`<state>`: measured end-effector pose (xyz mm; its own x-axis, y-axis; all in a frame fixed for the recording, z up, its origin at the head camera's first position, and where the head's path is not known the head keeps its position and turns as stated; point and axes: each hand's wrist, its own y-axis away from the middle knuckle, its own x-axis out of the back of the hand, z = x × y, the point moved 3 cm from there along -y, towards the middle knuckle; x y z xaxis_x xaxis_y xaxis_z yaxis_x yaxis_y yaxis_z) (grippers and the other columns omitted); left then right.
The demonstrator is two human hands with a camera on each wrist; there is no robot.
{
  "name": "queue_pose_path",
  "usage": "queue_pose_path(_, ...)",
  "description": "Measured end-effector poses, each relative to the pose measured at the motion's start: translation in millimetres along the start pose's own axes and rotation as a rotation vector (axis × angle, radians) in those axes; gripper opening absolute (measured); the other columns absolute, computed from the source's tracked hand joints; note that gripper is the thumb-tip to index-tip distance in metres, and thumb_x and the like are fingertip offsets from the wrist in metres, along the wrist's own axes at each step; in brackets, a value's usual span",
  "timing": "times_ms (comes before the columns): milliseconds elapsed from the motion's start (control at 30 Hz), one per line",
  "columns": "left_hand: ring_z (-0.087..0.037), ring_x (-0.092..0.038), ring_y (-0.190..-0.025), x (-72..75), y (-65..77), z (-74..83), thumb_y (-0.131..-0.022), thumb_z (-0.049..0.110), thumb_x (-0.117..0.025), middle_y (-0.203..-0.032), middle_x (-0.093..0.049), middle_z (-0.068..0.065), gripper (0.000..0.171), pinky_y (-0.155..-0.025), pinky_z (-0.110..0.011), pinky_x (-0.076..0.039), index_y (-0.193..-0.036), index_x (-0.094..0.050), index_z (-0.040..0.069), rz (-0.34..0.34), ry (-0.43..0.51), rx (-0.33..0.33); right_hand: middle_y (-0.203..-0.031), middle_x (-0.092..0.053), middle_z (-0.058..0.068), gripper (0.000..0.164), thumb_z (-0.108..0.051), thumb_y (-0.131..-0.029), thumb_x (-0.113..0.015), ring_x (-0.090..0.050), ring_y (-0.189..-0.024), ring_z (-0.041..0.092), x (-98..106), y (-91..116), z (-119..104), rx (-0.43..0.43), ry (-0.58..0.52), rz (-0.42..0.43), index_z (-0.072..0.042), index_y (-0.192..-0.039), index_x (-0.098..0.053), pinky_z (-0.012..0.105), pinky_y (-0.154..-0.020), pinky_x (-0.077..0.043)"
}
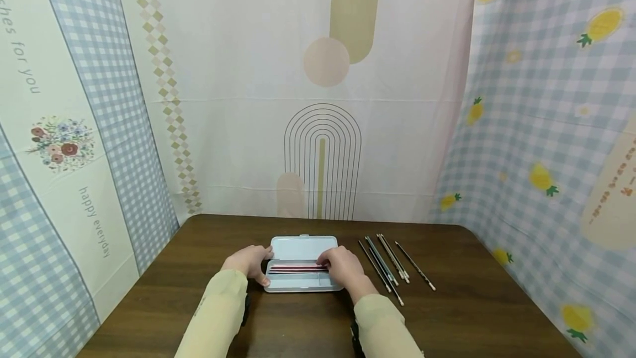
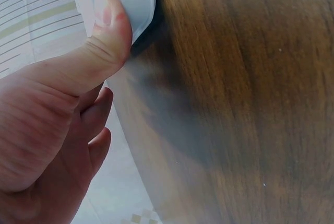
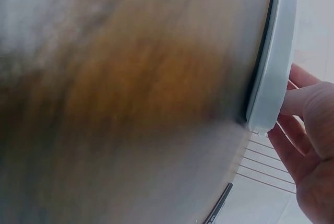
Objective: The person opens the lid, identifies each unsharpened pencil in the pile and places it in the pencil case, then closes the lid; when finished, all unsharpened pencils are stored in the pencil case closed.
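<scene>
Pencil case [image 1: 295, 282], pale blue: lay on table [image 1: 298, 325], lid [image 1: 298, 247] open at far side, red-toned pencils [image 1: 295, 269] inside. Left hand [image 1: 247, 262]: gripped case's left end, thumb at near corner. Right hand [image 1: 344, 267]: reached over case's right end, fingers bent; grasping or not, could not tell. Loose pencils [image 1: 394, 258]: lay spread right of case.

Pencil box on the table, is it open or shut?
Open: the pencil box has its lid flipped back, showing reddish pencil-like sticks inside.
</scene>
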<state>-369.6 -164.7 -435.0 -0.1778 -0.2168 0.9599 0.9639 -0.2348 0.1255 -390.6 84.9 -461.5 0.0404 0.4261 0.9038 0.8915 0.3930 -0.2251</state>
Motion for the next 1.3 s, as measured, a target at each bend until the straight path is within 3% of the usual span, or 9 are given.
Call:
queue_pose_path(900, -0.043, -0.049, -0.146, 2.7, 5.2, -3.3, -0.075, 0.024, -0.097, -0.159, -0.055, -0.014, 0.080, -0.119, -0.059, -0.040, -0.147, -0.066, 0.006, 0.008, -0.001, 0.007, -0.104, -0.079, 0.002, 0.026, 0.007, -0.094, -0.073, -0.073, -0.103, 0.023, 4.8, 2.0, 9.0, 0.039, -0.050, 0.000, -0.014, -0.103, -0.085, 0.048, -0.094, -0.059)
queue_pose_path(1067, -0.042, -0.049, -0.146, 2.2, 4.9, -2.3, -0.075, 0.025, -0.097, -0.159, -0.055, -0.013, 0.080, -0.119, -0.058, -0.040, -0.147, -0.066, 0.007, 0.007, 0.000, 0.006, -0.105, -0.079, 0.002, 0.024, 0.006, -0.094, -0.073, -0.072, -0.104, 0.023, 7.8, 3.2, 13.1, 0.049, -0.117, 0.000, -0.013, -0.104, -0.085, 0.048, -0.094, -0.059)
queue_pose_path(1300, -0.040, -0.051, -0.145, 1.5, 1.8, -0.9, -0.076, 0.025, -0.097, -0.159, -0.054, -0.012, 0.078, -0.118, -0.057, -0.042, -0.145, -0.068, 0.007, 0.011, 0.011, 0.000, -0.109, -0.076, 0.006, 0.021, 0.003, -0.096, -0.074, -0.067, -0.099, 0.022, 25.6, 12.7, 27.0, 0.009, -0.352, -0.023, -0.006, -0.113, -0.082, 0.048, -0.092, -0.059)
